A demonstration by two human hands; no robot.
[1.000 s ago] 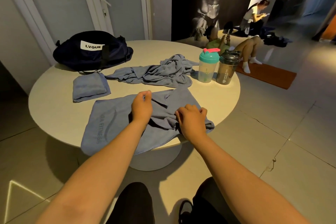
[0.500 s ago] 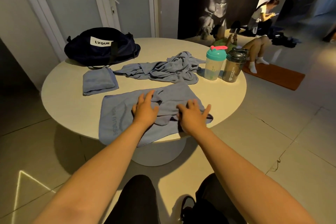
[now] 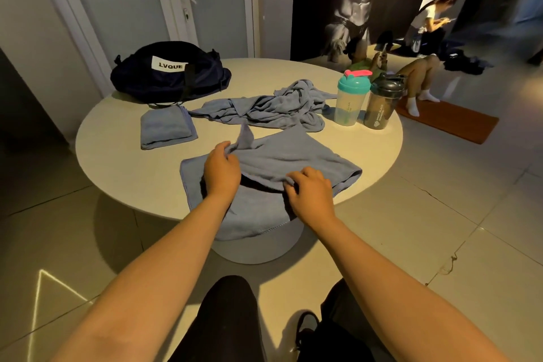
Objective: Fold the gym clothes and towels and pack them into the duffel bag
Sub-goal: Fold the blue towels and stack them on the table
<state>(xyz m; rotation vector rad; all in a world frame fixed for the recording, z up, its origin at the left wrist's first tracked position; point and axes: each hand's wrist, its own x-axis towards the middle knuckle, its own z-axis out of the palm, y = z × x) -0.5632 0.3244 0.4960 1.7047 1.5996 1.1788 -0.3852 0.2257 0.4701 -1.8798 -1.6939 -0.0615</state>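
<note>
**Folding a limp towel at the near edge of the bench**

Pinching cloth on both sides, the person works the near towel [image 3: 293, 153], which lies across the front of the bench [image 3: 117, 156] with its lower part hanging over the rim. The left grip [image 3: 221, 169] is closed on a bunched corner, and a small flap stands up just past the fingers. The right grip [image 3: 311, 195] is closed on the doubled edge nearer the body, with thumb and fingertips nipping the fold.

The cloth looks thin, light and quite soft. It sags and creases wherever it is unsupported, so it should weigh next to nothing but will not keep a line by itself. Corners and hemmed edges look like the best places to hold, with the two hands well apart so the fold stays straight. The overhanging part may drag the rest off the rim if it is let go.

Behind it lie a folded towel [image 3: 166, 129] and a crumpled heap [image 3: 264, 109] of the same cloth. The dark duffel bag [image 3: 170, 73] sits at the far left, apparently zipped.

A white patch [image 3: 169, 65] on the bag reads "LVQUE". The dark shaker [image 3: 382, 103] carries white print that is too small to read surely. The teal shaker [image 3: 351, 100] beside it shows only faint marks.
</note>
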